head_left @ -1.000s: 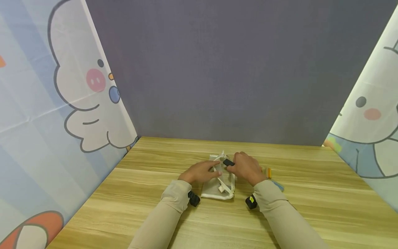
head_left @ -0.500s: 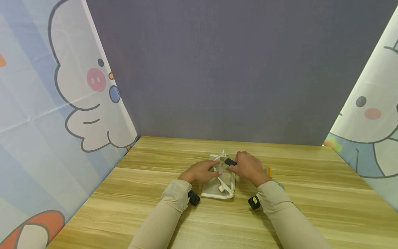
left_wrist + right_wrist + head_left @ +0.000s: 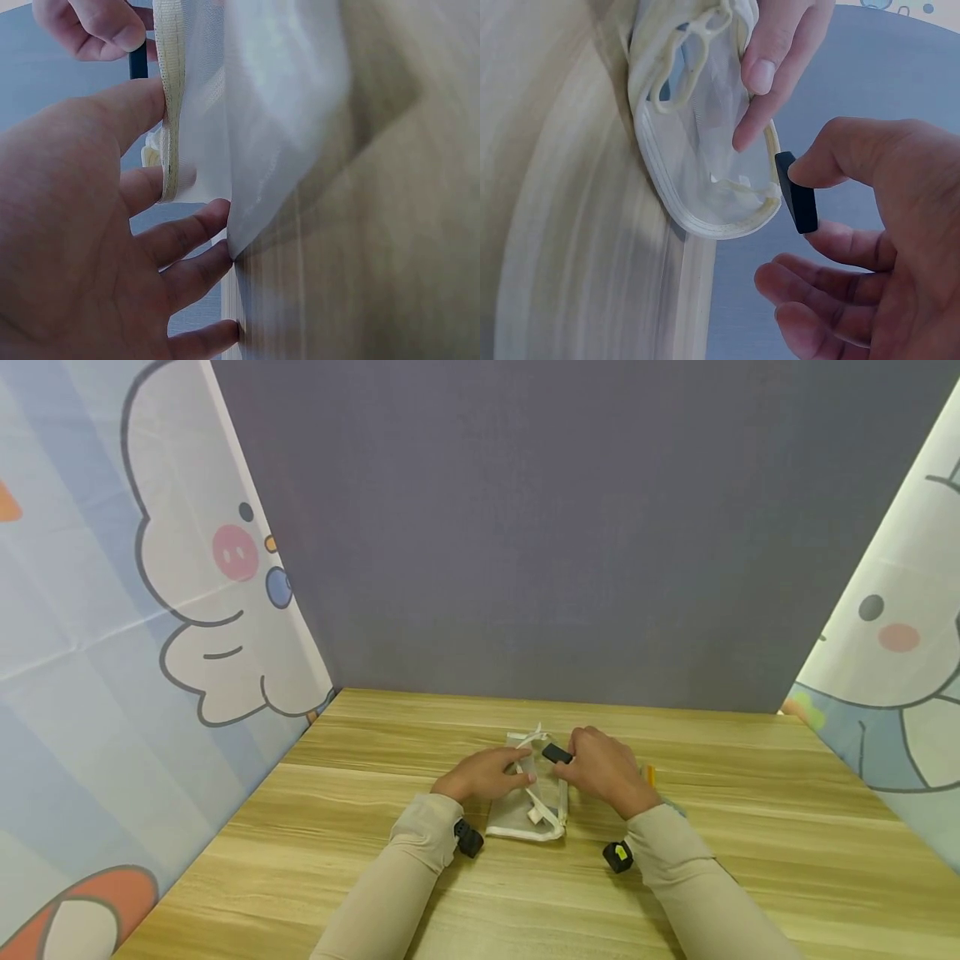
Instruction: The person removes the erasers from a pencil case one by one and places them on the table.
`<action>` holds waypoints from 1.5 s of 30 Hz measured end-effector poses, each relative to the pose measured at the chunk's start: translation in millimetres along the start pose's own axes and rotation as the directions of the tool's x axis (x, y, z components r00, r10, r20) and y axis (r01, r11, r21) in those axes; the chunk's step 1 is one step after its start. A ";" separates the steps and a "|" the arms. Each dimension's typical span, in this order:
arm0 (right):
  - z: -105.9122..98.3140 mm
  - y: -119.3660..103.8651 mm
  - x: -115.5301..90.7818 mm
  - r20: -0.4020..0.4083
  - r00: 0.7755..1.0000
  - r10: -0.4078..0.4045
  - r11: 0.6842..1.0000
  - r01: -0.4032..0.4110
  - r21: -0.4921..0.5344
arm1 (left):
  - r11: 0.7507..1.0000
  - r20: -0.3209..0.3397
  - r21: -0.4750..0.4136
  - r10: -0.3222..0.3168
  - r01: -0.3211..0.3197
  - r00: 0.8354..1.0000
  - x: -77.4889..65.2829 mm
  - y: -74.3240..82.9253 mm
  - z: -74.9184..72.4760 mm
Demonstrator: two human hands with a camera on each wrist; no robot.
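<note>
Since a second ago the right hand [image 3: 607, 768] has shifted slightly right and back, its forearm swinging outward, while the small black block [image 3: 557, 752] pinched in its grip sits a touch higher over the pouch [image 3: 528, 802]. Nothing else has moved: the left hand [image 3: 487, 773] keeps the same place on the pouch's left edge.

On the wrist views, the right hand pinches the block [image 3: 796, 193] between thumb and forefinger, the other fingers loosely curled below it. The block hangs just beside the pouch's cream-trimmed rim [image 3: 705, 221], not inside it. The left hand's thumb and fingers [image 3: 169, 247] curl around the mesh and its woven edge strip [image 3: 171, 105], holding the opening apart.

The pouch is white mesh with a zip, lying flat on the wooden bench [image 3: 750, 827] near the middle, between the two hands. A small orange-yellow thing [image 3: 649, 774] lies on the bench just right of the right hand, mostly hidden.

Judging from this, the block is lined up at the pouch's mouth and not yet in; the slight change looks like a fine adjustment of aim
</note>
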State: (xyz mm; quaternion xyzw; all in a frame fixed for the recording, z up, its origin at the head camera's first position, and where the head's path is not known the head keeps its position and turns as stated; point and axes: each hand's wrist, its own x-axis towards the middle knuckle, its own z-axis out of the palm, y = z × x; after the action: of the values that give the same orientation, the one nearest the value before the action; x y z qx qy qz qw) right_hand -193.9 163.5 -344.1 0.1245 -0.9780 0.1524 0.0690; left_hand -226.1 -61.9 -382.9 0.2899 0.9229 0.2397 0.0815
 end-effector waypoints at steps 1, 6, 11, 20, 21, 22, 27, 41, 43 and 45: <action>-0.1 -0.3 -0.6 -0.001 1.000 -0.003 1.000 0.003 0.003 | 1.000 0.001 -0.002 -0.002 0.002 1.000 -0.4 0.1 -0.2; -2.8 -2.6 -3.6 -0.013 1.000 -0.010 1.000 0.010 0.009 | 1.000 0.001 -0.008 -0.011 0.011 1.000 -1.1 -0.3 -0.3; -6.1 -3.2 -6.6 -0.023 1.000 -0.012 1.000 0.012 0.007 | 1.000 0.000 -0.006 -0.012 0.012 1.000 -0.8 -0.8 0.3; -11.2 -1.2 -15.6 -0.041 0.999 -0.012 1.000 0.013 0.021 | 1.000 -0.001 -0.017 -0.007 0.007 1.000 -0.6 -1.1 -2.4; -11.9 -1.1 -16.1 -0.046 0.999 -0.014 1.000 0.015 0.020 | 1.000 -0.003 -0.015 -0.005 0.005 1.000 0.0 -1.7 -2.8; -12.8 -1.2 -16.6 -0.050 0.999 -0.017 1.000 0.019 0.020 | 1.000 -0.005 -0.013 -0.005 0.004 1.000 0.2 -2.1 -3.4; -16.3 -1.6 -18.6 -0.065 0.998 -0.026 0.999 0.027 0.020 | 1.000 -0.004 -0.009 0.001 -0.001 1.000 0.8 -3.0 -4.8; -19.3 -1.9 -33.6 -0.062 0.997 -0.039 0.999 0.040 0.013 | 1.000 -0.006 -0.022 -0.010 0.009 1.000 -2.6 -2.2 0.0; -20.1 -1.6 -36.1 -0.068 0.997 -0.044 0.999 0.046 0.018 | 1.000 -0.006 -0.029 -0.011 0.010 1.000 -2.8 -1.8 0.5; -21.3 -1.0 -37.9 -0.079 0.996 -0.051 0.998 0.053 0.020 | 1.000 -0.008 -0.028 -0.009 0.009 1.000 -2.6 -1.6 0.7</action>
State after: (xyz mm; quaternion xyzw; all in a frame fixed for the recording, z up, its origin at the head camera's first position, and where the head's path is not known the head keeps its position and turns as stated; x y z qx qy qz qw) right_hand -155.1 177.7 -330.3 0.1446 -0.9692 0.1663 0.1100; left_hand -224.5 -64.3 -384.2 0.2835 0.9211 0.2536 0.0828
